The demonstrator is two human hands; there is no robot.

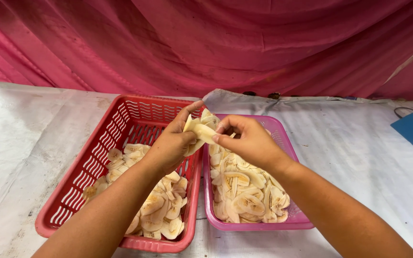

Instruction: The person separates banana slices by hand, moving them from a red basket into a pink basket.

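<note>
Pale yellow banana slices (198,130), thin and oval, are held in a small stack above the gap between the two baskets. The left hand (170,145) closes around the stack; the right hand (249,141) pinches one slice between thumb and fingers. I think a slice could break or slip, because the pieces look thin and smooth. The red basket (80,179) and the pink basket (283,136) are slotted plastic, both holding loose slices, on a white wrinkled table cover (25,143).

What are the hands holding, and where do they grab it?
Both hands hold pale banana slices above the baskets. The left hand cups them; the right hand pinches the top slice's right end.
</note>
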